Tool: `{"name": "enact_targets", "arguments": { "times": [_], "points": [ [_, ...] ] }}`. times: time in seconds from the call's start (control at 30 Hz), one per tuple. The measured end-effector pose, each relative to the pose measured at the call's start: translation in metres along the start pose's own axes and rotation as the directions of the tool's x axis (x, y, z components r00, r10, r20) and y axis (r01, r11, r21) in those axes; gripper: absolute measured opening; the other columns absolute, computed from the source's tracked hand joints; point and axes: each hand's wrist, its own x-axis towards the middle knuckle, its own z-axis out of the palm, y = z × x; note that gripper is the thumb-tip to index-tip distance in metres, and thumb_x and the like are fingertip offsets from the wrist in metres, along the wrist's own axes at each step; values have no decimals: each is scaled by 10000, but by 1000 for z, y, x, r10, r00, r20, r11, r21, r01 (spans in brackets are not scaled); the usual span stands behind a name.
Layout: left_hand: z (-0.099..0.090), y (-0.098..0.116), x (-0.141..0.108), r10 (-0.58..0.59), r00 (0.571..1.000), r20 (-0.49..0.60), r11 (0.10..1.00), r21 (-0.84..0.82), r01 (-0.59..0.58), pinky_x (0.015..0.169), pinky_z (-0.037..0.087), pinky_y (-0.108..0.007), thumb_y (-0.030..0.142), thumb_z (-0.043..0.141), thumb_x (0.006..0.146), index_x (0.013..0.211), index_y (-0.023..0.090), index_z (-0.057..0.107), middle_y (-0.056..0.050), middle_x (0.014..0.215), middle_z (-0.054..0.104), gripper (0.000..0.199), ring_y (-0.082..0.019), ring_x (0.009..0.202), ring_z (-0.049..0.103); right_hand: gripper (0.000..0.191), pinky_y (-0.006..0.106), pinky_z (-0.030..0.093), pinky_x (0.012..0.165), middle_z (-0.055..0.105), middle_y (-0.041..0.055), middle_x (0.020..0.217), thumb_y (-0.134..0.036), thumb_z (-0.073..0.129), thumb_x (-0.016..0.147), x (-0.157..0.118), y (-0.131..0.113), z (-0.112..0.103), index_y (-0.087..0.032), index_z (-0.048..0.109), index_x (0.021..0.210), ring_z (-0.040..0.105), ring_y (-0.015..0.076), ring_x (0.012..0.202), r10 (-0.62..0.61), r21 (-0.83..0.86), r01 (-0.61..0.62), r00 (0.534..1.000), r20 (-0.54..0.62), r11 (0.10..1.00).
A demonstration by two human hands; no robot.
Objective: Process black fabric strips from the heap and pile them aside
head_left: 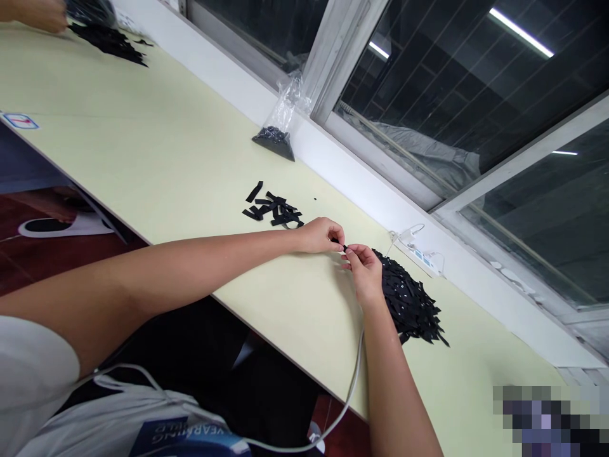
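My left hand (320,235) and my right hand (365,271) meet over the pale yellow table (157,158), both pinching one small black strip (342,245) between their fingertips. Just right of my right hand lies a big heap of black strips (413,302). A smaller scatter of black strips (275,208) lies just beyond my left hand.
A clear plastic bag with small black parts (278,130) leans against the white window ledge. A white power strip (419,252) lies by the ledge. Another person's hand (40,14) works at a further black pile (110,39) far left. A grey cable (349,387) hangs over the table's near edge.
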Motion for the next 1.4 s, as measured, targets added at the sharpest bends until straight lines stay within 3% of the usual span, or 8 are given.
{"name": "enact_targets", "arguments": {
  "times": [0.23, 0.43, 0.63, 0.9, 1.1, 1.4],
  "points": [
    [2, -1, 1, 5, 1000, -18, 1000, -30, -5, 645, 420, -254, 194, 716, 736, 793, 136, 679, -17, 729, 679, 90, -101, 663, 557, 329, 275, 532, 602, 674, 12, 862, -432, 771, 707, -1, -1, 1, -200, 674, 919, 630, 155, 748, 4, -1, -4, 1000, 27, 1000],
    [2, -8, 4, 16, 1000, -25, 1000, -25, -17, 691, 439, -258, 207, 704, 746, 875, 137, 675, -30, 802, 695, 150, -111, 731, 578, 328, 278, 525, 602, 674, 11, 848, -441, 771, 704, 0, 0, 2, -203, 676, 909, 610, 150, 726, -7, -16, 7, 999, 53, 1000],
    [3, -19, 6, 22, 997, 69, 998, -55, -18, 721, 451, -272, 266, 717, 772, 891, 144, 706, -50, 869, 720, 171, -133, 792, 610, 323, 289, 538, 613, 669, 21, 879, -440, 767, 709, -1, -2, 2, -196, 687, 905, 608, 159, 758, -11, -29, 12, 999, 48, 1000],
    [4, -23, 8, 12, 996, 84, 996, -86, -5, 737, 460, -275, 287, 718, 771, 899, 152, 694, -36, 829, 708, 187, -131, 772, 609, 346, 291, 552, 631, 673, 17, 886, -452, 787, 706, -3, -2, 1, -203, 674, 919, 628, 161, 787, 22, 12, -23, 996, 83, 1000],
    [3, -19, 6, -48, 991, 125, 996, -68, 57, 765, 474, -270, 299, 703, 768, 948, 160, 708, -70, 976, 735, 228, -157, 874, 640, 344, 291, 549, 634, 672, 14, 867, -437, 801, 695, -2, -1, 1, -205, 666, 911, 636, 161, 781, 28, 31, -30, 997, 77, 999],
    [3, -20, 7, -163, 968, 191, 978, -96, 184, 649, 436, -261, 326, 687, 754, 942, 155, 702, -61, 885, 712, 255, -132, 722, 589, 345, 292, 553, 628, 654, 10, 846, -432, 797, 691, -2, -1, 1, -202, 650, 903, 625, 164, 774, 10, 28, -11, 998, 59, 1000]
  ]
}}
